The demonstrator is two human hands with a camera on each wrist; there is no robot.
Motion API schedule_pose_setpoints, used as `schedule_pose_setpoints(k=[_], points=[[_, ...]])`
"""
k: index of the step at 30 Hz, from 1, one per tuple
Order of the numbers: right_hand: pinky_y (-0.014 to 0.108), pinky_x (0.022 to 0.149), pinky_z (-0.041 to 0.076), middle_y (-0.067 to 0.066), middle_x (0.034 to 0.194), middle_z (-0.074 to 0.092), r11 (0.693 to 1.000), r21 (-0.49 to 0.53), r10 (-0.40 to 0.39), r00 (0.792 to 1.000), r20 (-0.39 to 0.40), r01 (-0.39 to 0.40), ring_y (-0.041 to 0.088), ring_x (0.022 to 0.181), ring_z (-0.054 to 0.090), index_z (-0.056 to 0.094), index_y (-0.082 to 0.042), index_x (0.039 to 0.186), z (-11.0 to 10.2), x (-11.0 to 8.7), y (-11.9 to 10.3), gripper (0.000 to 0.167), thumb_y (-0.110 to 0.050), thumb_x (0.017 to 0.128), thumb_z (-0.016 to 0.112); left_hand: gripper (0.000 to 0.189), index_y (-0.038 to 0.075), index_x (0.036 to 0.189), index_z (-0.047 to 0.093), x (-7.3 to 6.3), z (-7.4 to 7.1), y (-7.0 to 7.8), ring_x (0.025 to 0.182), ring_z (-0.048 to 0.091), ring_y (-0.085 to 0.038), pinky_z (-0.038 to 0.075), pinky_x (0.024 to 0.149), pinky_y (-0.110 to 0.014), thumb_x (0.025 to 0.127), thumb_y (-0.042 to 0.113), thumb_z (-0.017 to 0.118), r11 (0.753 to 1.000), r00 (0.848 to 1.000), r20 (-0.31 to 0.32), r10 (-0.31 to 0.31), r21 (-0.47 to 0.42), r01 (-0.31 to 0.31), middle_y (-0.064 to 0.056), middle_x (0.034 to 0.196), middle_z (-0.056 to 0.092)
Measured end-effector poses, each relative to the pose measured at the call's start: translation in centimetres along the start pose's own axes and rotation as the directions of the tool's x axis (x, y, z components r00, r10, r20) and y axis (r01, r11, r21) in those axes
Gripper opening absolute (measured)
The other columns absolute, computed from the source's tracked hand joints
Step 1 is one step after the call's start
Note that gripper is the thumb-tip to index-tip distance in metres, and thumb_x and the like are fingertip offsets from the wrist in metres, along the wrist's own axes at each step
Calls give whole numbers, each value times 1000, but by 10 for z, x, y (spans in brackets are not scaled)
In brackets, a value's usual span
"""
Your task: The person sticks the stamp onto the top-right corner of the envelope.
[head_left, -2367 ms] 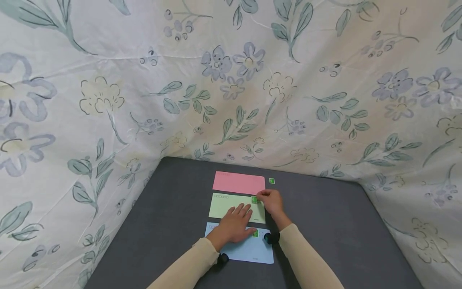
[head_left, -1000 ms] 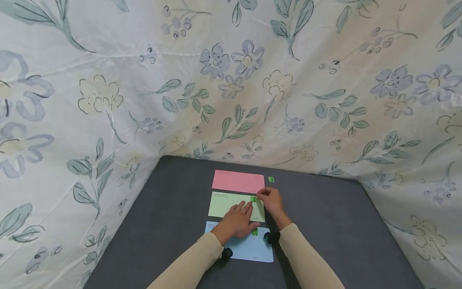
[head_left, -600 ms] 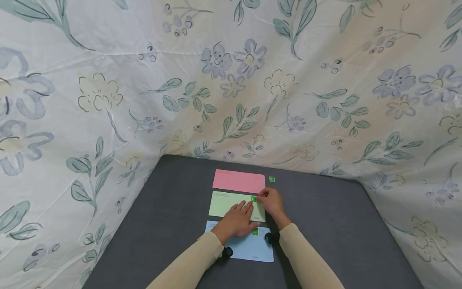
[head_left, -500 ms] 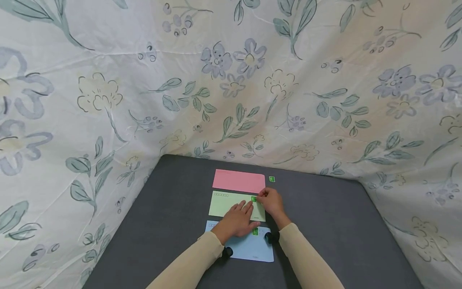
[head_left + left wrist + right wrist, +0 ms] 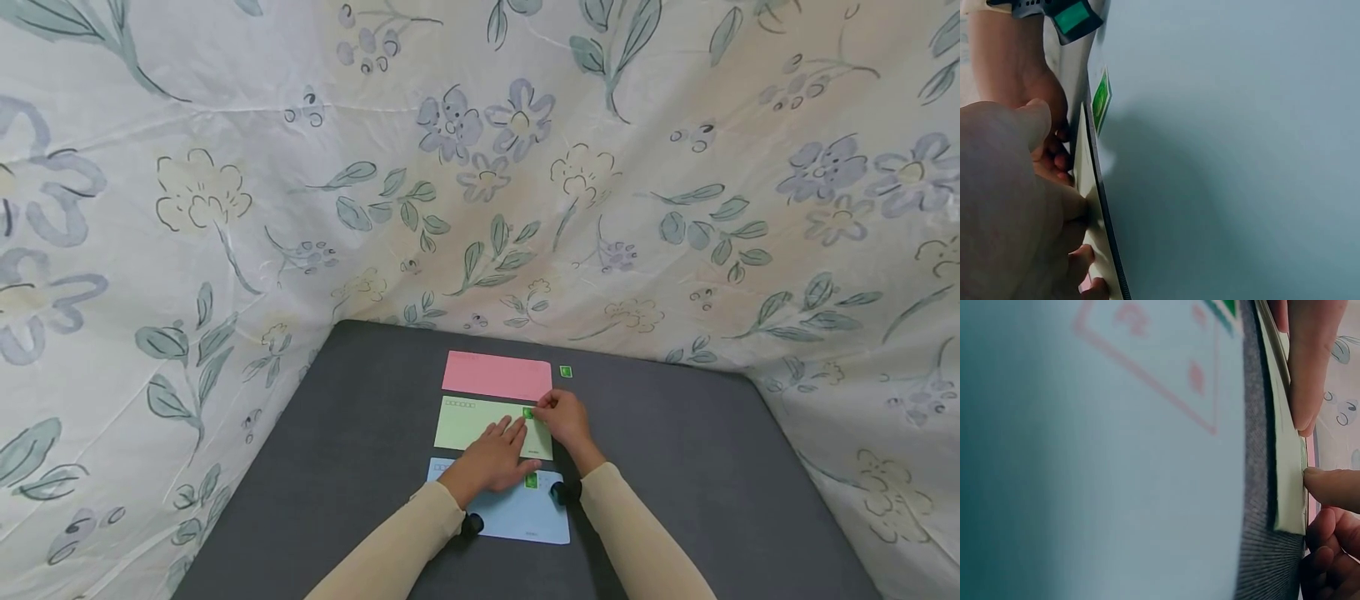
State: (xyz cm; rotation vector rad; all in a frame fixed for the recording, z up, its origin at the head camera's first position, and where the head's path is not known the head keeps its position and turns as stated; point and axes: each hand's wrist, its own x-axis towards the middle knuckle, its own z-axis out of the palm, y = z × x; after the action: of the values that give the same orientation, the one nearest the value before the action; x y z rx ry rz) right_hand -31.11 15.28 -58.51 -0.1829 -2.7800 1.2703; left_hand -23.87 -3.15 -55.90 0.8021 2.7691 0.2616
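Note:
In the head view a light green envelope (image 5: pixel 461 425) lies between a pink and a blue one. My left hand (image 5: pixel 489 458) rests flat, its fingers on the green envelope and its thumb over the blue envelope (image 5: pixel 517 521). At the green envelope's upper right corner is a green stamp (image 5: pixel 528 412). My right hand (image 5: pixel 567 423) pinches this stamp's right side between thumb and forefinger. In the right wrist view a right-hand fingertip (image 5: pixel 1316 479) touches the green envelope's edge, with the other fingers curled beside it. Another green stamp (image 5: pixel 531 481) sits on the blue envelope.
The pink envelope (image 5: pixel 497 375) lies farthest away, with a loose green stamp (image 5: pixel 566 372) to its right on the dark grey table (image 5: pixel 675 467). A flowered cloth (image 5: pixel 480 208) hangs behind the table and along its sides. Black wrist cameras sit near both cuffs.
My left hand has shifted slightly right, its thumb now farther along the blue envelope's upper edge. The right hand stays at the green envelope's stamp, almost still.

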Motion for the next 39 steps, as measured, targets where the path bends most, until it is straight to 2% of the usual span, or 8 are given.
schedule_pose_setpoints(k=[11, 18, 25, 35, 39], points=[[31, 62, 48, 7, 83, 66, 1000, 12, 8, 1000, -6, -8, 24, 76, 59, 73, -7, 89, -1, -1, 3, 15, -11, 93, 87, 81, 8, 170, 36, -3, 1, 3, 164, 22, -24, 22, 130, -41, 112, 64, 41, 1000, 1000, -16, 13, 25, -13, -3, 178, 27], [30, 64, 48, 9, 85, 67, 994, 107, 9, 1000, 0, -9, 25, 78, 59, 75, -3, 91, -4, 1, 6, 12, -8, 95, 85, 82, 10, 171, 34, 1, 5, 1, 165, 20, -24, 22, 131, -42, 111, 66, 40, 997, 1000, -19, 12, 72, -11, -2, 179, 25], [32, 66, 46, 10, 85, 65, 986, 163, 20, 999, 26, -24, 26, 82, 57, 76, -4, 91, -9, 3, 8, 10, -8, 96, 82, 83, 12, 172, 33, 1, 8, -1, 165, 17, -23, 19, 131, -42, 110, 67, 40, 998, 1000, -20, -4, 60, 5, -1, 179, 23], [32, 67, 46, 9, 86, 65, 982, 186, 22, 999, 42, -29, 26, 84, 57, 76, -3, 92, -12, 0, 6, 9, -8, 96, 83, 82, 12, 172, 31, 0, 7, -3, 166, 15, -23, 18, 132, -42, 111, 66, 40, 998, 1000, -8, 6, 62, -5, 0, 180, 22], [33, 65, 47, 9, 84, 65, 991, 135, 7, 1000, 27, -10, 26, 81, 57, 75, -4, 90, -11, 1, 6, 12, -9, 94, 84, 81, 12, 172, 32, 0, 5, -3, 166, 16, -24, 18, 131, -42, 112, 65, 39, 997, 1000, -11, 12, 72, -12, -1, 180, 23]])
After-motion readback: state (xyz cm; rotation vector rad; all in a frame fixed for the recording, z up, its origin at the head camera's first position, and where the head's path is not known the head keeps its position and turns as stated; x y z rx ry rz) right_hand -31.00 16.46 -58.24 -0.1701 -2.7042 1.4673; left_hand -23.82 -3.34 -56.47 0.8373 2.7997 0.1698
